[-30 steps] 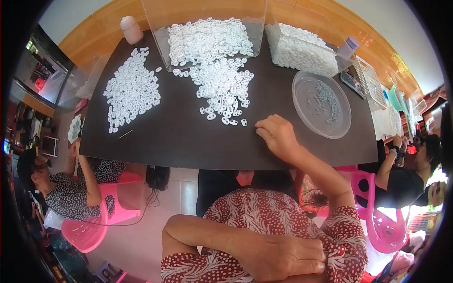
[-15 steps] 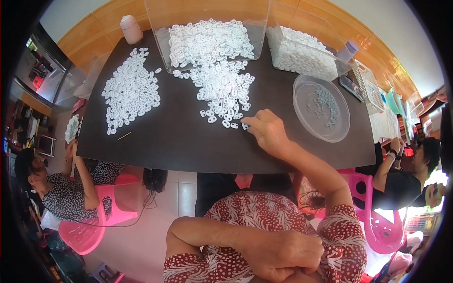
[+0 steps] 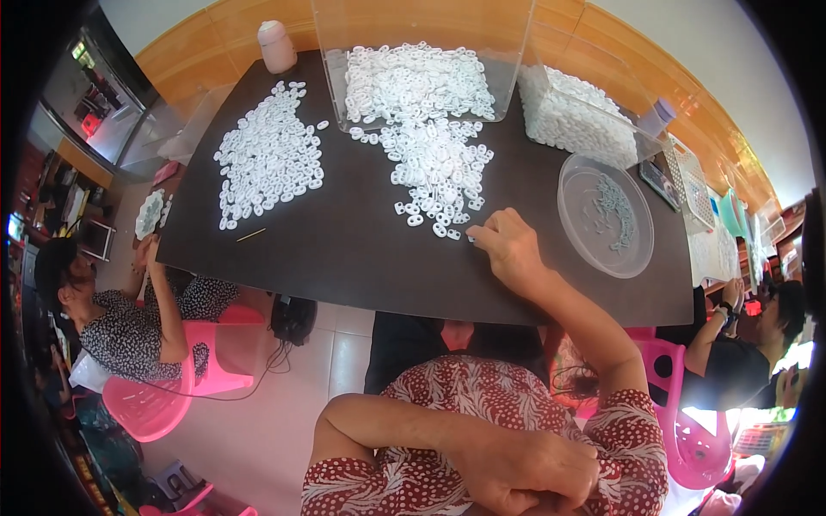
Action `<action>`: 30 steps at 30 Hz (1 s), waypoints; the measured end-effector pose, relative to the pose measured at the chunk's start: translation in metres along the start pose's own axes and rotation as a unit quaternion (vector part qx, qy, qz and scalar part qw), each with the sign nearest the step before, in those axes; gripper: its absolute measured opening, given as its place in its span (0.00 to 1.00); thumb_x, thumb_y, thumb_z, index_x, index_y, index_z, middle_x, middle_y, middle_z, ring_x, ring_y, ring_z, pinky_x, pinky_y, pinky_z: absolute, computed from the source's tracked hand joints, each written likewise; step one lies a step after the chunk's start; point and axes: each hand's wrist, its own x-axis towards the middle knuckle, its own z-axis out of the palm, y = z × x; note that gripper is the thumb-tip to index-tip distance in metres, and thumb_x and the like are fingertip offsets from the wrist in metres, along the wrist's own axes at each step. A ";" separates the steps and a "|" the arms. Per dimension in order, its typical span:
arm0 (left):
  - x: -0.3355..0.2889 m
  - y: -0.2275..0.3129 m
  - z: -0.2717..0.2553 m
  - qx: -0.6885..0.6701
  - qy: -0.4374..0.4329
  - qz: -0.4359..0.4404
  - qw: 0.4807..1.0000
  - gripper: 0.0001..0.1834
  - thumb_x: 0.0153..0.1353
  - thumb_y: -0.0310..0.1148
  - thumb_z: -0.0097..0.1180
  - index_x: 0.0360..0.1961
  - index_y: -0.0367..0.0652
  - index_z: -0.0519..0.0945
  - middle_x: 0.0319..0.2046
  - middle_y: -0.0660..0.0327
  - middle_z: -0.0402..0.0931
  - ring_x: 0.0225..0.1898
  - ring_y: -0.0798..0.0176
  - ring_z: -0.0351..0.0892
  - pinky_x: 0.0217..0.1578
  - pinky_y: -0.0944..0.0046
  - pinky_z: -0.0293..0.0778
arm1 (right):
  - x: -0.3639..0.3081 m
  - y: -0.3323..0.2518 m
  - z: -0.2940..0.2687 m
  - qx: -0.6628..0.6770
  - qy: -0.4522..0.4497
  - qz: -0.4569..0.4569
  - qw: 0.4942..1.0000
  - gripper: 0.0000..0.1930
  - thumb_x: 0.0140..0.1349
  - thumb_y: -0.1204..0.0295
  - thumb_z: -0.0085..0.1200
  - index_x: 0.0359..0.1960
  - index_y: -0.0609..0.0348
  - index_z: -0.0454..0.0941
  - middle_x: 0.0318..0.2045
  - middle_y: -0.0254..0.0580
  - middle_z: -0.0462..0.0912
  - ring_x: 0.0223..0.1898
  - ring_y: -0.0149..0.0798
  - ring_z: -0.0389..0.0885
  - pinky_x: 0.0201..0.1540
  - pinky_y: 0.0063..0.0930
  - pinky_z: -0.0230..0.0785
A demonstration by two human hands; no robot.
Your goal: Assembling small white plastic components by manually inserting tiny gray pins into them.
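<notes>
Two hands in frame, one at the pieces. What just changed?

Right hand (image 3: 514, 249) has closed the gap to the middle pile (image 3: 439, 168). A second ago its fingertips stood apart from it, to the right; now they're at the outermost white piece (image 3: 472, 240).

Gripped?

Can't tell. Fingers are bunched and cover part of it. It looks to be down on the tabletop (image 3: 379, 275), at the pile's near right end, apart from the near edge.

Meaning for the work?

My read: contact stage with one piece, no lift. Rest of the middle pile runs back into the clear bin (image 3: 330, 77) at the far edge.

Left hand?

Left hand (image 3: 520, 469) is off the tabletop, lying across the body by the right sleeve (image 3: 635, 430). Fingers curled in; they were straighter a second ago. Whether it holds anything: can't tell.

Other differences vs half a second ago?

Mostly viewpoint: tabletop sits further right in view, slightly turned. Right fingertips keep the same place against that piece. Left pile (image 3: 271, 159) by the left edge, thin yellowish stick (image 3: 250, 234) just off its near end, round clear tray (image 3: 589, 241) with grey bits (image 3: 616, 211) toward the right edge: no visible change in layout.
</notes>
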 end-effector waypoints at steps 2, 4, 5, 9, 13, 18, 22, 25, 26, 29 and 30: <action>-0.004 0.000 -0.002 -0.003 -0.007 -0.001 1.000 0.07 0.48 0.17 0.44 0.29 0.36 0.72 0.28 0.52 0.70 0.32 0.50 0.72 0.37 0.54 0.68 | -0.002 0.001 0.004 -0.003 0.011 0.005 1.000 0.09 0.44 0.83 0.54 0.29 0.57 0.78 0.24 0.40 0.70 0.29 0.43 0.71 0.27 0.35 0.66; -0.009 0.003 -0.003 0.015 -0.014 -0.023 1.000 0.07 0.46 0.15 0.44 0.26 0.37 0.71 0.25 0.53 0.70 0.30 0.51 0.72 0.33 0.55 0.67 | 0.003 0.000 0.003 0.002 0.017 0.008 1.000 0.09 0.44 0.83 0.54 0.28 0.58 0.77 0.24 0.41 0.70 0.29 0.44 0.71 0.28 0.35 0.66; -0.013 0.002 -0.002 0.049 -0.020 -0.024 0.998 0.08 0.47 0.16 0.47 0.30 0.36 0.73 0.26 0.54 0.71 0.28 0.52 0.72 0.30 0.57 0.68 | 0.004 -0.001 0.002 0.009 0.023 0.009 1.000 0.08 0.44 0.83 0.54 0.27 0.58 0.76 0.23 0.41 0.70 0.29 0.44 0.71 0.29 0.35 0.66; -0.008 0.003 0.007 0.087 0.045 -0.015 0.995 0.10 0.48 0.17 0.49 0.35 0.35 0.74 0.31 0.53 0.72 0.32 0.51 0.71 0.35 0.56 0.69 | 0.001 0.003 0.003 0.038 0.028 0.020 0.999 0.06 0.46 0.82 0.54 0.26 0.59 0.75 0.23 0.42 0.70 0.28 0.45 0.71 0.29 0.36 0.65; -0.009 -0.002 0.008 0.061 0.010 0.002 0.998 0.12 0.49 0.18 0.48 0.37 0.35 0.74 0.39 0.50 0.70 0.42 0.50 0.68 0.42 0.52 0.65 | -0.002 0.001 0.001 0.044 0.026 0.041 0.998 0.04 0.49 0.81 0.55 0.26 0.59 0.74 0.23 0.42 0.70 0.28 0.46 0.70 0.28 0.37 0.65; -0.016 -0.005 0.003 0.049 -0.009 0.004 0.999 0.09 0.48 0.19 0.47 0.32 0.36 0.74 0.32 0.52 0.71 0.34 0.50 0.70 0.36 0.55 0.66 | -0.003 0.001 -0.002 0.049 0.018 0.052 0.997 0.04 0.50 0.81 0.55 0.26 0.59 0.74 0.22 0.43 0.70 0.28 0.46 0.71 0.29 0.37 0.65; -0.012 0.004 0.006 0.124 0.038 -0.007 0.992 0.09 0.54 0.22 0.48 0.35 0.34 0.77 0.34 0.50 0.74 0.36 0.49 0.73 0.38 0.54 0.69 | 0.001 0.005 -0.002 0.076 -0.003 0.077 0.994 0.01 0.52 0.78 0.54 0.26 0.60 0.74 0.23 0.44 0.72 0.29 0.47 0.72 0.32 0.39 0.65; -0.006 0.003 0.007 0.065 0.003 0.041 0.997 0.13 0.59 0.25 0.46 0.42 0.32 0.78 0.41 0.47 0.75 0.42 0.48 0.74 0.44 0.53 0.69 | 0.003 0.001 -0.006 0.095 -0.026 0.116 0.988 0.03 0.54 0.76 0.52 0.25 0.61 0.75 0.23 0.44 0.74 0.30 0.48 0.73 0.33 0.40 0.65; -0.009 0.003 0.003 0.079 -0.016 0.048 0.996 0.15 0.63 0.27 0.44 0.46 0.29 0.76 0.44 0.46 0.76 0.42 0.49 0.76 0.43 0.55 0.72 | 0.003 0.001 -0.007 0.123 -0.030 0.140 0.982 0.03 0.54 0.76 0.52 0.25 0.62 0.75 0.24 0.45 0.75 0.31 0.48 0.73 0.34 0.38 0.66; -0.022 0.001 0.009 0.041 0.077 0.073 0.994 0.11 0.58 0.25 0.51 0.42 0.33 0.74 0.35 0.52 0.72 0.36 0.50 0.73 0.39 0.57 0.70 | 0.003 -0.002 -0.012 0.182 -0.042 0.196 0.963 0.04 0.54 0.76 0.53 0.26 0.63 0.76 0.25 0.46 0.77 0.31 0.47 0.76 0.34 0.35 0.67; -0.027 -0.001 0.009 0.055 0.074 0.054 0.994 0.10 0.57 0.24 0.53 0.41 0.35 0.73 0.36 0.54 0.71 0.38 0.51 0.72 0.40 0.57 0.68 | 0.003 -0.002 -0.014 0.215 -0.050 0.223 0.950 0.04 0.54 0.75 0.53 0.27 0.65 0.77 0.25 0.46 0.78 0.30 0.45 0.77 0.34 0.33 0.68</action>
